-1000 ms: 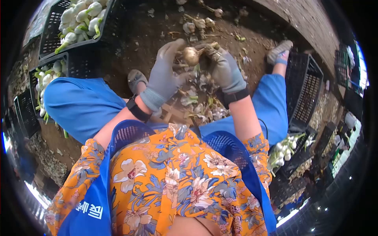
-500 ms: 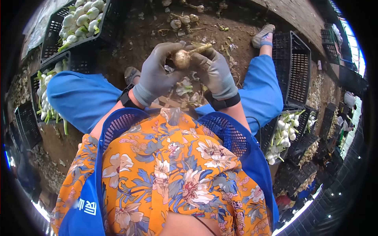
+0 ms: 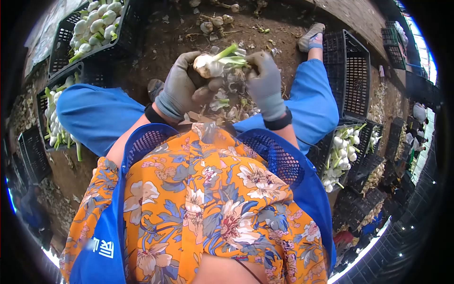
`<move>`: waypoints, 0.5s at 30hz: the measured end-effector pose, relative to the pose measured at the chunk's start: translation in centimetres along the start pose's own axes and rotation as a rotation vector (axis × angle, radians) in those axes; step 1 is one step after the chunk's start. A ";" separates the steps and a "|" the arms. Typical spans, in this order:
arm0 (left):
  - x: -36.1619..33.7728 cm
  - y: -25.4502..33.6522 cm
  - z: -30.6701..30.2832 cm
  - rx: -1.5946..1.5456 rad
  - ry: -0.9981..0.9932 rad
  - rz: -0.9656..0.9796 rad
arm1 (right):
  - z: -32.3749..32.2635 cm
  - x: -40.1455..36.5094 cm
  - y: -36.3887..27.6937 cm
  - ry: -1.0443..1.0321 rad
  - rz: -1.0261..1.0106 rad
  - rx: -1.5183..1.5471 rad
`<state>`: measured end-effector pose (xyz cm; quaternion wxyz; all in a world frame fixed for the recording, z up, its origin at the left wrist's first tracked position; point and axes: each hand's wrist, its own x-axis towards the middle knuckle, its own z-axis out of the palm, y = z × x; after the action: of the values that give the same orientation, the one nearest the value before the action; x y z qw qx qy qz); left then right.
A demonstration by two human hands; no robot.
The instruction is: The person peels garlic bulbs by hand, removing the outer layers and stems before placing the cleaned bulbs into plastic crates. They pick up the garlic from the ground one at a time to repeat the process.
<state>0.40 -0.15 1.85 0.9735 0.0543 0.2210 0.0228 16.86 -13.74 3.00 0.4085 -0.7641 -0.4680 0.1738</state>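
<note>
In the upper middle of the frame, the gloved left hand (image 3: 182, 92) is curled tight around a pale bulb (image 3: 204, 65), its fingers wrapped beneath it. The gloved right hand (image 3: 265, 83) is clamped on the bulb's green stalk (image 3: 230, 52). Peelings (image 3: 227, 102) lie on the dirt floor (image 3: 161, 42) just below the hands. A black crate (image 3: 65, 47) of white bulbs sits at the upper left.

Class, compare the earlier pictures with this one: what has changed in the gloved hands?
The bulb, brownish before, now shows white, its green stalk pointing toward the right hand, which grips its end. The left hand still cups the bulb. The empty crate stays put.
</note>
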 end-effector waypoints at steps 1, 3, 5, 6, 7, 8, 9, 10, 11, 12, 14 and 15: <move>0.1 0.5 -0.4 0.074 -0.102 -0.050 | -0.2 0.0 0.2 -0.081 0.131 0.173; -0.2 0.6 -0.5 0.097 -0.167 -0.089 | -0.2 -0.7 -0.4 -0.131 0.224 0.518; -0.2 -0.3 1.2 0.225 0.235 0.118 | 0.4 -0.8 -1.3 -0.157 0.210 0.685; -0.1 0.1 0.6 0.252 -0.006 0.083 | 0.2 -0.8 -2.3 -0.176 0.246 0.726; 0.0 -0.2 0.2 0.252 -0.005 0.073 | 0.9 -1.2 -2.0 -0.169 0.253 0.727; 0.0 -0.3 0.0 0.430 0.110 0.060 | 1.8 -1.5 -1.3 -0.097 0.378 0.873; -0.1 -0.4 0.2 0.610 0.225 0.049 | 2.4 -1.6 -1.1 -0.022 0.501 1.018; 0.0 -0.8 0.4 0.616 0.227 0.048 | 2.2 -1.8 -1.5 0.008 0.407 0.965; 0.1 -1.5 0.5 1.114 0.235 0.462 | 2.7 -1.9 -1.0 0.011 0.405 0.969; 0.2 -1.9 0.6 1.595 0.225 0.897 | 3.5 -2.0 -0.5 0.019 0.413 1.113; 0.1 -1.7 0.3 1.515 0.216 0.809 | 4.3 -2.5 0.4 0.029 0.426 1.261; 0.0 -1.6 0.3 1.431 0.209 0.728 | 4.1 -2.4 0.0 0.048 0.427 1.129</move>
<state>0.55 -1.74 1.91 0.6087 0.7303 0.2401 0.1960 12.99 -13.95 0.22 0.7175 -0.5099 -0.1305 0.4562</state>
